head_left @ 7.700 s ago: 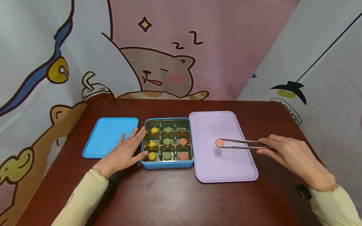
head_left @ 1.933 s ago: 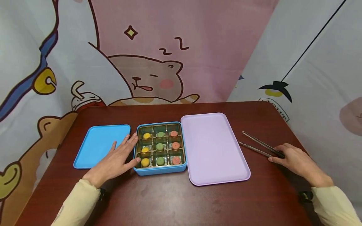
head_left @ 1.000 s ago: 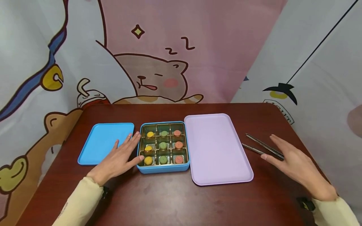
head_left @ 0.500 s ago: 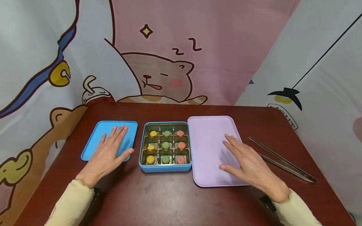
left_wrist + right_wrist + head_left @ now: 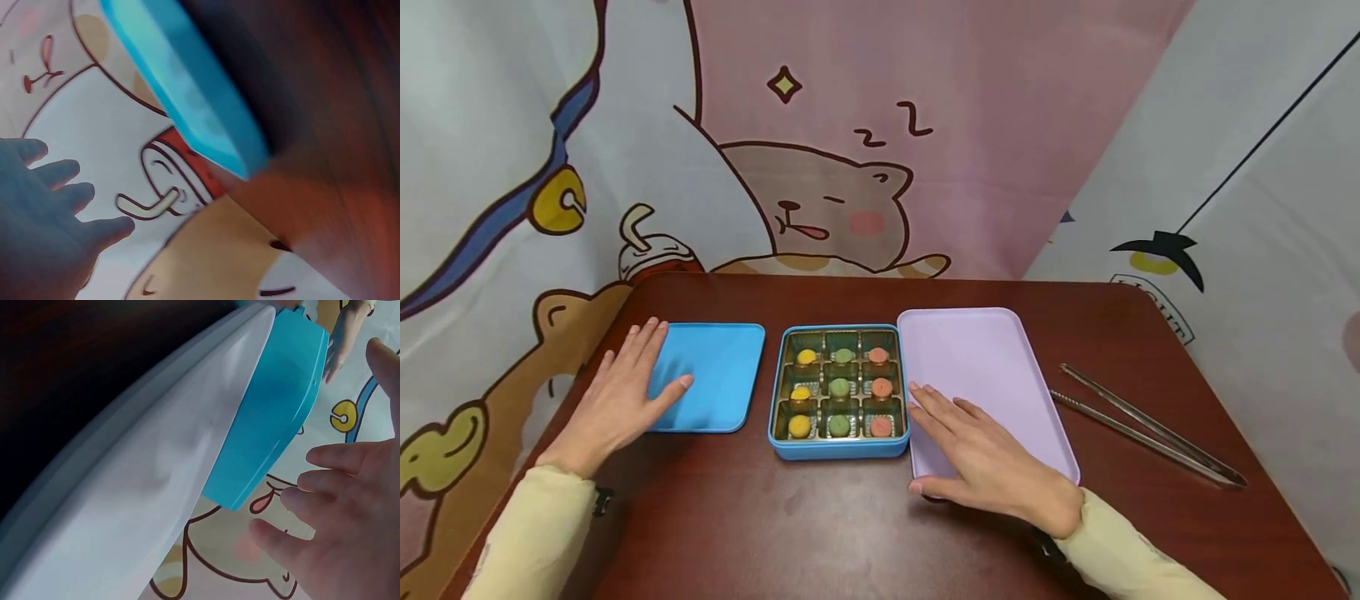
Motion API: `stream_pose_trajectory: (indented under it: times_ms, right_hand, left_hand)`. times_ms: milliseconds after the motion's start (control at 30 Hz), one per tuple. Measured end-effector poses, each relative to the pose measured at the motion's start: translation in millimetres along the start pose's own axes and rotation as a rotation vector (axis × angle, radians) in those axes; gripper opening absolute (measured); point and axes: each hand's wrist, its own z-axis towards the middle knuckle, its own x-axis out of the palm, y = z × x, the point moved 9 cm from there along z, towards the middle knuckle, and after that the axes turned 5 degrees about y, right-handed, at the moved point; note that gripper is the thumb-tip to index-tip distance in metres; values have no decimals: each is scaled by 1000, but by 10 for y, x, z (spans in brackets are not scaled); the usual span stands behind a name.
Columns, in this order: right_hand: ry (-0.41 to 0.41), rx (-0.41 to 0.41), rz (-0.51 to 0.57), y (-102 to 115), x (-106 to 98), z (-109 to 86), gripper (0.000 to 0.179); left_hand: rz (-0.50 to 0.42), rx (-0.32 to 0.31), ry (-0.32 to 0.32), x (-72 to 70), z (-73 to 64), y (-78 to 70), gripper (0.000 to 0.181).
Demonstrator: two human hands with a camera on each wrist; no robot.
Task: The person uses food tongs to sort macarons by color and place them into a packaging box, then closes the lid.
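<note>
My left hand (image 5: 613, 400) is spread over the left side of a flat blue lid-like tray (image 5: 722, 367), fingers straight and holding nothing. The right hand (image 5: 992, 462), fingers extended and also holding nothing, hovers over the near left part of the lilac tray (image 5: 962, 350). Between the hands stands a blue box (image 5: 838, 450) with a gold divided insert. Small macaron-like rounds sit one per compartment: a yellow column (image 5: 800, 426) at left, green (image 5: 838, 426) in the middle, pink (image 5: 881, 426) at right. In the right wrist view the box (image 5: 269, 406) shows beyond the tray's edge.
Metal tongs (image 5: 1221, 472) lie spread on the table right of the lilac tray, tips at its right edge. The dark wooden table (image 5: 820, 533) ends at a cartoon-printed cloth (image 5: 985, 167) behind and at both sides.
A pink round, earlier in the tongs, now sits in the box's far right compartment. The right hand released the tongs and moved left; the left hand left the box's side and moved left.
</note>
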Motion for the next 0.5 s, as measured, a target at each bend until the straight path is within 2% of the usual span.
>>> stream_pose_trajectory:
  times_ms: [167,367,500]
  right_hand:
    - [57,-1,7,45,54,49,90]
    - [68,-27,-5,95,90,63,90]
    - [79,-41,-42,118,124,74,92]
  left_hand:
    - [19,-17,40,42,-12,229,96]
    - [44,-43,85,79,-4,458,94]
    - [40,-82,143,135,-10,608,93]
